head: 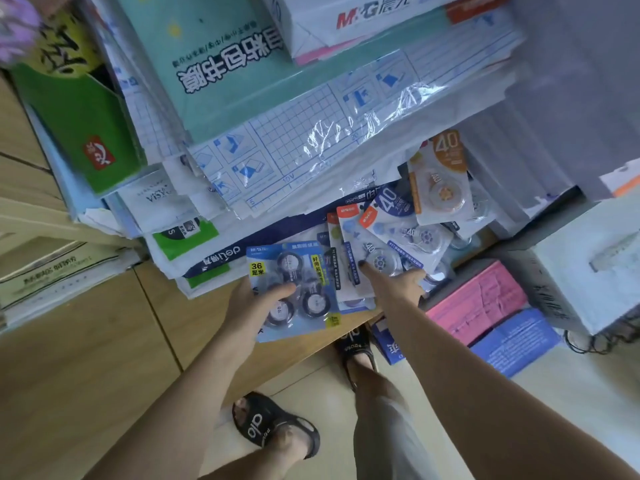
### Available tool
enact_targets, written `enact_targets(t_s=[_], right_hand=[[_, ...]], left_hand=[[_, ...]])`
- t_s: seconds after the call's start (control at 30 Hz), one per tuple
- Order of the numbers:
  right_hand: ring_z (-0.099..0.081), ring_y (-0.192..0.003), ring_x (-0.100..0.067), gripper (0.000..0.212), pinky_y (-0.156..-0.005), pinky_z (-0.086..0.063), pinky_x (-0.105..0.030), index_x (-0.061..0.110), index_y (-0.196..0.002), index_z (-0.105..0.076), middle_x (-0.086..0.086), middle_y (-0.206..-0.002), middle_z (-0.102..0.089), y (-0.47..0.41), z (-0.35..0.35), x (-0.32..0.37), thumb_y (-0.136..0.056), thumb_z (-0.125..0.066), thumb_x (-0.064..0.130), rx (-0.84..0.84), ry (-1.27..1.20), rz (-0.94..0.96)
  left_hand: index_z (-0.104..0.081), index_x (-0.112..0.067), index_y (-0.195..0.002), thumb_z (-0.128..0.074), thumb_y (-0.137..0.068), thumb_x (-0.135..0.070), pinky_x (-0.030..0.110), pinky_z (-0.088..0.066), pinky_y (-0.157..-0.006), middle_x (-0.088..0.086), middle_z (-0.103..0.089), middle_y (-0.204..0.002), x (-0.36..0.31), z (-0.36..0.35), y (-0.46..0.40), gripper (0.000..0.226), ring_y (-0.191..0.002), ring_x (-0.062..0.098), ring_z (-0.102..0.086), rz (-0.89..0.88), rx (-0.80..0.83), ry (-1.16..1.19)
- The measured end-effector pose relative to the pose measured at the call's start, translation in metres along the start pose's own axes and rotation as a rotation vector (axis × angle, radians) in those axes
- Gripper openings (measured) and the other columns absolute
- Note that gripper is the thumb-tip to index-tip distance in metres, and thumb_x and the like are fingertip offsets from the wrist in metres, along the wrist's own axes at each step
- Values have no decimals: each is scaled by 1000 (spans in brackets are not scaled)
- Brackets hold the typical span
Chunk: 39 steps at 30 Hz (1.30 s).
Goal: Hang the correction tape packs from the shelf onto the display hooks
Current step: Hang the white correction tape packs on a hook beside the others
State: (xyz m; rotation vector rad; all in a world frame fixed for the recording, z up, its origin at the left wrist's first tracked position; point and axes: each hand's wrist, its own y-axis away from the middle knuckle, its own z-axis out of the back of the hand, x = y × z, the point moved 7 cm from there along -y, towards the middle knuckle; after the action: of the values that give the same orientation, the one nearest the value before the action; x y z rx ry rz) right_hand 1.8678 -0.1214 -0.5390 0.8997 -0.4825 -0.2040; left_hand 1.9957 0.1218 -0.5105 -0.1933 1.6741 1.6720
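My left hand (254, 306) grips a blue correction tape pack (294, 271) marked 36, thumb across its front, held over the shelf's front edge. My right hand (398, 282) reaches into a fanned pile of white and blue packs marked 40 (388, 237), index finger stretched onto one pack, the other fingers curled under the pile. An orange-labelled pack (440, 178) lies further back on the pile. No display hooks are in view.
Stacks of plastic book-cover sheets (311, 133) and a teal packet (207, 64) overhang the wooden shelf (104, 341). A green box (79, 126) stands at left. Pink (478, 299) and blue (516, 341) packets lie lower right. My sandalled feet are below.
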Motion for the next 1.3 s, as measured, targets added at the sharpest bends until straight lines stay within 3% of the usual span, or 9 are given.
enact_targets(t_s=[0.13, 0.33, 0.47, 0.6, 0.8, 1.03, 1.17, 1.23, 1.3], right_hand=[[-65, -113, -38, 116, -97, -58, -53, 18, -140, -26, -20, -135, -54, -5, -10, -3, -54, -88, 66, 59, 49, 16], [-60, -110, -35, 82, -86, -52, -40, 11, -129, -48, -12, -129, -48, -4, 28, 26, -75, -76, 66, 17, 356, 256], [-61, -105, -33, 60, -85, -50, -39, 13, -124, -54, -12, -121, -62, -14, 41, 38, -87, -69, 57, 37, 405, 334], [-60, -107, -34, 66, -84, -51, -41, 10, -132, -50, -12, -131, -51, -11, 27, 35, -86, -73, 52, 82, 382, 333], [-60, -116, -30, 71, -98, -53, -46, 16, -134, -47, -11, -134, -56, -7, 1, 21, -79, -85, 40, 108, 205, 269], [-57, -127, -31, 73, -96, -53, -41, 17, -145, -47, -11, -144, -55, 1, -10, 18, -85, -75, 47, 186, 450, 378], [-62, -112, -28, 53, -82, -51, -36, 18, -132, -57, -4, -127, -62, 10, 9, 41, -92, -64, 51, 60, 603, 544], [-63, -99, -29, 33, -76, -49, -36, 13, -114, -62, -6, -115, -66, 12, 28, 60, -95, -63, 40, -82, 561, 661], [-60, -107, -34, 28, -81, -47, -39, 10, -118, -62, -10, -119, -63, 5, 45, 77, -96, -63, 27, -194, 577, 730]], left_hand=[[-72, -15, -118, -77, -88, -17, 41, -60, -87, 10, -79, -107, -6, -30, 2, 31, -100, 27, -76, 95, 107, 193], [-71, -23, -121, -78, -86, -32, 39, -55, -97, 0, -79, -111, -5, -55, -5, 37, -106, 17, -74, 196, 152, 214], [-68, -20, -126, -73, -90, -24, 36, -60, -78, 6, -79, -109, -1, -55, -3, 37, -98, 22, -77, 204, 112, 269], [-64, -19, -131, -69, -92, -24, 33, -58, -71, 8, -78, -113, 9, -48, 0, 40, -98, 23, -76, 222, 96, 299], [-68, -19, -109, -64, -92, -23, 36, -57, -75, 10, -79, -100, 14, -40, 1, 18, -86, 26, -74, 288, 87, 354], [-64, -20, -96, -60, -91, -16, 37, -54, -74, 6, -77, -78, 21, -20, 0, 7, -75, 25, -71, 290, 96, 307], [-62, -20, -96, -58, -90, -11, 36, -54, -72, 7, -75, -81, 25, -4, -1, 12, -72, 24, -71, 272, 76, 258], [-62, -20, -93, -57, -89, -8, 35, -55, -69, 7, -75, -80, 26, 2, -1, 13, -70, 25, -71, 276, 57, 265], [-62, -21, -85, -56, -89, -6, 35, -54, -68, 8, -74, -82, 24, 3, 1, 17, -70, 26, -70, 278, 73, 256]])
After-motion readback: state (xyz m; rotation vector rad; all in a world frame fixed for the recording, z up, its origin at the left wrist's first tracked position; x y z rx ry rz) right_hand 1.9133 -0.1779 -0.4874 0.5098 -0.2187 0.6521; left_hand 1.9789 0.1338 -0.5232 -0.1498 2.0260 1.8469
